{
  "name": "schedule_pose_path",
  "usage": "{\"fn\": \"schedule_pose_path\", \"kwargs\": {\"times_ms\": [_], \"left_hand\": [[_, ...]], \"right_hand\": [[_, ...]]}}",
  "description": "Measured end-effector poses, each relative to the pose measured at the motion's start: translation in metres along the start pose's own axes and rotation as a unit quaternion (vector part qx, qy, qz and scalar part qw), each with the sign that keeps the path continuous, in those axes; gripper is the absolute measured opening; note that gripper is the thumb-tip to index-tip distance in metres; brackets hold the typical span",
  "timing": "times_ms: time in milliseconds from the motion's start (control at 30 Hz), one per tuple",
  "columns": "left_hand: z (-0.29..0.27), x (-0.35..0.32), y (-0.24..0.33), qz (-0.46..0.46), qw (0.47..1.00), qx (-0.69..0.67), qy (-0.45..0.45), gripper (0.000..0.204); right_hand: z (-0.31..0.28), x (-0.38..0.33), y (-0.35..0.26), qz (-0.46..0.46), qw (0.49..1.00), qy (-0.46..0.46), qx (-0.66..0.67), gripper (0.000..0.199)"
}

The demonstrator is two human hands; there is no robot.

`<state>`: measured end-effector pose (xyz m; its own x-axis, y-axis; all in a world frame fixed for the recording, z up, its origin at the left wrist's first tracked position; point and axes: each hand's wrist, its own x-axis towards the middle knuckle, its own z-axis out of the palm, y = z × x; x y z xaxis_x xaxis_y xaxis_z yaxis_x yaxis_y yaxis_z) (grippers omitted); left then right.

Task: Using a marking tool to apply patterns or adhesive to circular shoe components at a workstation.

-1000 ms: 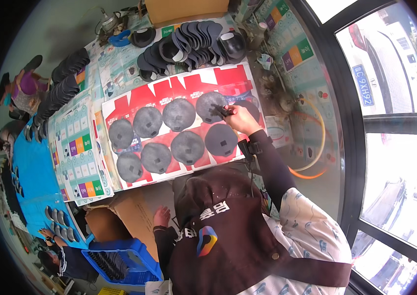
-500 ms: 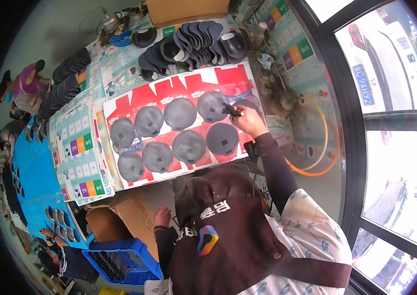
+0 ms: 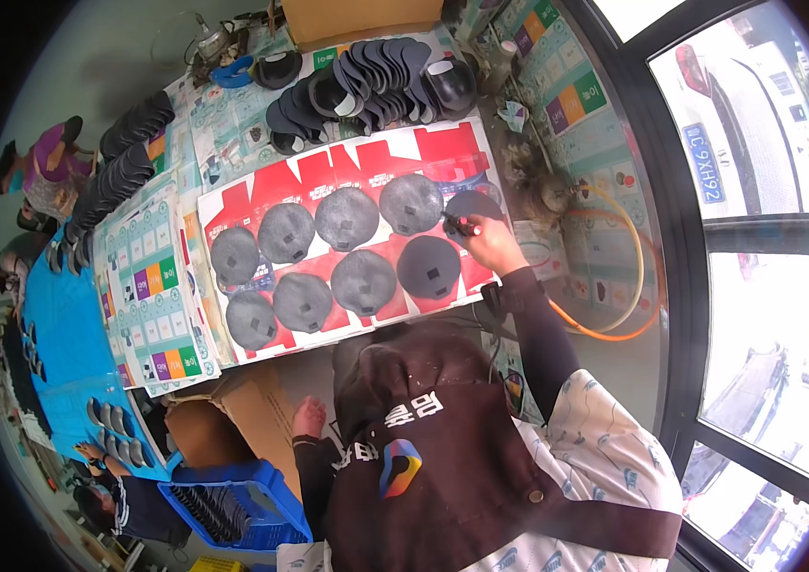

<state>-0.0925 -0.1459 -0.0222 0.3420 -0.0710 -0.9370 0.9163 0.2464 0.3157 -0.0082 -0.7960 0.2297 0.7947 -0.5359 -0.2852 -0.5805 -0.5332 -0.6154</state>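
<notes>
Right hand (image 3: pixel 492 244) clenched on a small red tool (image 3: pixel 466 228), tip pressed to the dark round pad (image 3: pixel 474 205) at the sheet's 2 o'clock corner. Red sheet (image 3: pixel 347 250) laid flat on the bench (image 3: pixel 194 143). Left hand (image 3: pixel 309 418) hangs low by the cardboard box (image 3: pixel 233 419), grip state cannot be told.
</notes>
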Motion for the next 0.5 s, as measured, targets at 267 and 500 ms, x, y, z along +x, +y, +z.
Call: {"fn": "schedule_pose_path", "kwargs": {"times_ms": [267, 500], "left_hand": [[-0.034, -0.011, 0.029, 0.031, 0.988, 0.131, -0.079, 0.034], [-0.011, -0.037, 0.082, 0.020, 0.999, 0.043, 0.023, 0.027]], "right_hand": [[-0.015, -0.057, 0.023, 0.069, 0.968, -0.082, 0.227, 0.042], [0.018, -0.095, 0.020, 0.064, 0.987, 0.001, 0.144, 0.027]]}}
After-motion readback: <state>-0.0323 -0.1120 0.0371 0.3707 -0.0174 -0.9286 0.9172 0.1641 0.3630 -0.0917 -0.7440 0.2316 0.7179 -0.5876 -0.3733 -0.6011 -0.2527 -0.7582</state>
